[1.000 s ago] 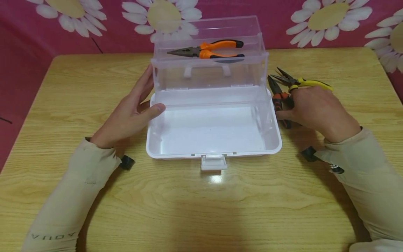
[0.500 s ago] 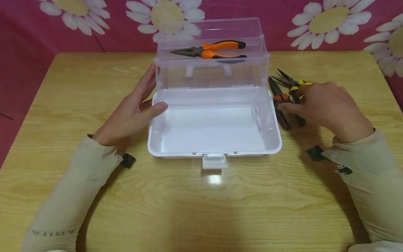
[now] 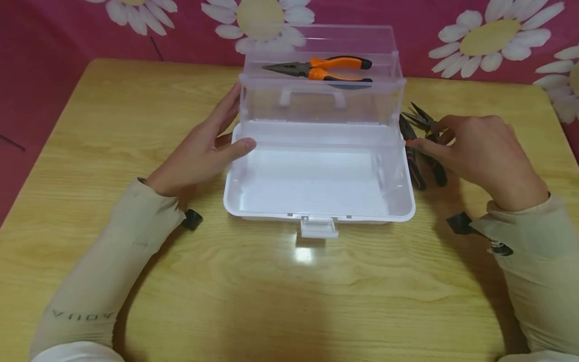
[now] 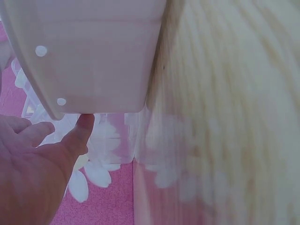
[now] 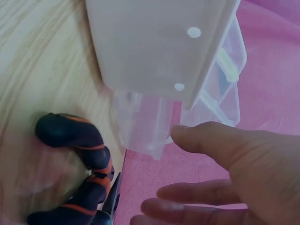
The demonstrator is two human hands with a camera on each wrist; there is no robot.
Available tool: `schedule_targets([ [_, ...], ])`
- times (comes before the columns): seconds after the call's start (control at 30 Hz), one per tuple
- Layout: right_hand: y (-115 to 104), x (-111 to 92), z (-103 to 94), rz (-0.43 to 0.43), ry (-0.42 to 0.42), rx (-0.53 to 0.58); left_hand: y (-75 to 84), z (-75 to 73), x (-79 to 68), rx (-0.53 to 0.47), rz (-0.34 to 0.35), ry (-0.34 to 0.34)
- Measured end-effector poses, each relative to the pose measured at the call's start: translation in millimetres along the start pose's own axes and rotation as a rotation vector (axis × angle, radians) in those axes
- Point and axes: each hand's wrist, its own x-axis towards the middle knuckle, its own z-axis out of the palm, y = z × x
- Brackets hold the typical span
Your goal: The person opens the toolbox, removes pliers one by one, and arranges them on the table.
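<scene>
A white toolbox [image 3: 318, 217] with clear upper parts stands raised and opened on the table. Across its left rim lies the thumb of my left hand [image 3: 199, 151]; the other fingers reach along the outside, and the left wrist view has a fingertip touching the back. Long-nose pliers with orange handles [image 3: 336, 74] lie in the clear tray. Just right of the box, my right hand [image 3: 490, 156] is over needle-nose pliers [image 3: 422, 118], covering their handles. Its fingers are apart, with nothing between them in the right wrist view. Black-and-red pliers [image 3: 418, 173] lie beside them.
The wooden table [image 3: 271, 301] extends in front of the box and to both sides. A pink wall with large daisies [image 3: 497, 45] rises behind its back edge. The box's front latch [image 3: 318, 228] hangs down.
My right hand has shifted rightward, drawing away from the pliers beside the box. The left hand keeps its place on the box. The head view has shifted slightly.
</scene>
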Motion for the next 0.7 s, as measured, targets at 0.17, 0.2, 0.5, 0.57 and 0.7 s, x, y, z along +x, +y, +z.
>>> schedule_targets([
  [0.17,-4.4,-0.1,-3.1,-0.035,0.073,0.021,-0.1,-0.2,0.9,-0.007,0.009,-0.01],
  [0.2,-5.5,0.1,-4.2,-0.038,0.083,0.025,-0.3,-0.3,0.8,-0.007,0.009,-0.011],
  [0.5,-17.4,0.5,-14.6,-0.073,0.163,0.017,-3.3,-0.3,2.5,-0.01,0.015,-0.009],
  [0.57,-19.7,0.3,-17.0,-0.084,0.178,0.018,-3.7,-0.1,2.3,-0.011,0.019,-0.009],
  [0.7,-24.8,0.8,-22.6,-0.119,0.219,0.028,-3.7,-0.7,1.6,-0.011,0.029,-0.011],
])
